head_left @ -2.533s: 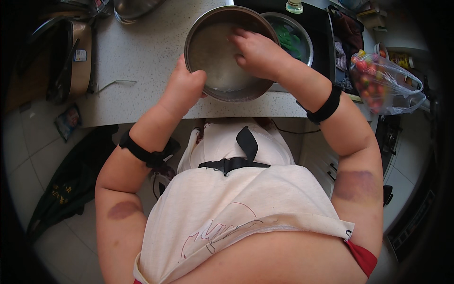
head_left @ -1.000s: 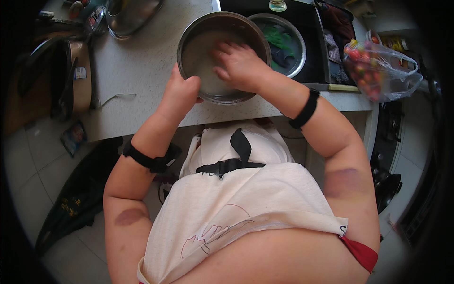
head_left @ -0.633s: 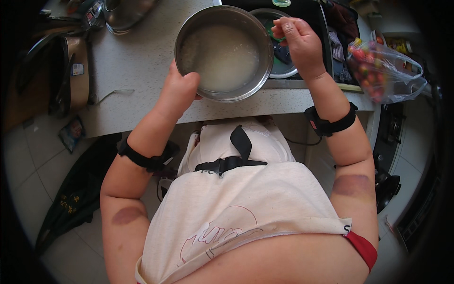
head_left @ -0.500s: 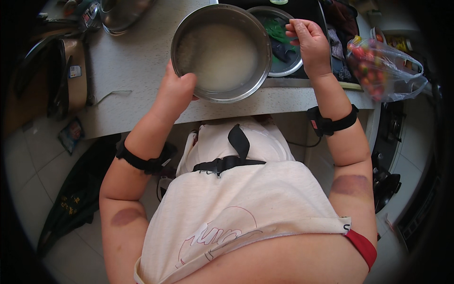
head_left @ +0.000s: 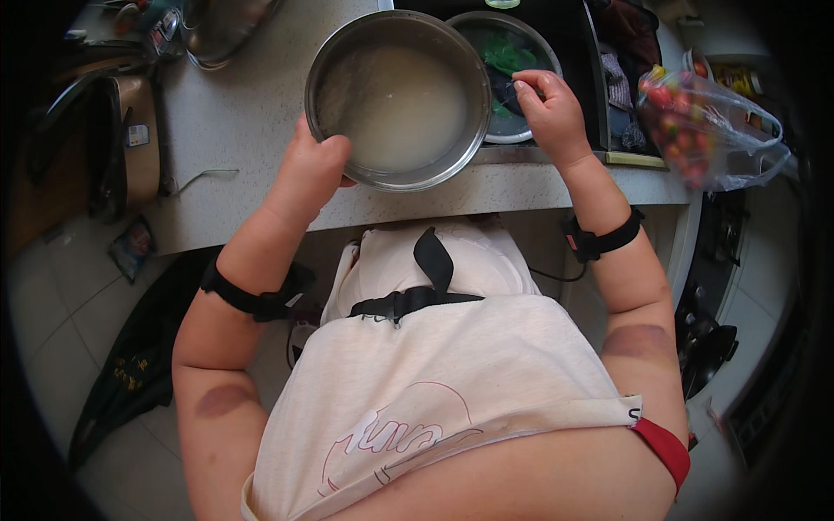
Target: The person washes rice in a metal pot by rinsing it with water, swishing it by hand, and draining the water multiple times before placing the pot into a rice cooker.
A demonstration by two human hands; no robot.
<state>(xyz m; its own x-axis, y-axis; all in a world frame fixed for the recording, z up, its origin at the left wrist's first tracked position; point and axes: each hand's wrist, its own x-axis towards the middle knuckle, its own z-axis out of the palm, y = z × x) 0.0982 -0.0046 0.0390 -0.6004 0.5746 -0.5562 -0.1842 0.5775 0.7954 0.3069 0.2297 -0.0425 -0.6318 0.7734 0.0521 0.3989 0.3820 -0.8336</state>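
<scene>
A round stainless-steel pot [head_left: 460, 143] of cloudy whitish water [head_left: 408, 108] is tipped slightly at the counter's edge. Pale, grainy matter shows in the water toward the pot's left side. My left hand [head_left: 317, 165] grips the pot by its left wall, thumb on the near side and fingers mostly hidden beneath. To the right of the pot, my right hand [head_left: 554, 117] hovers over a metal basin [head_left: 512, 137], its fingers drawn together in a pinch. Whether anything small is between those fingertips cannot be made out. Green and dark items [head_left: 504, 56] lie inside the basin, partly covered by the pot.
A clear plastic bag of small red and green fruit [head_left: 682, 122] sits at the counter's right end. At the left stand a brown box-like bag [head_left: 137, 135] and a shiny metal lid or bowl [head_left: 221, 26]. A thin wire [head_left: 204, 178] lies on the speckled counter [head_left: 234, 113].
The pot and my left hand have shifted slightly left. My right hand has come down and a little left from above the basin's far side, fingers still pinched.
</scene>
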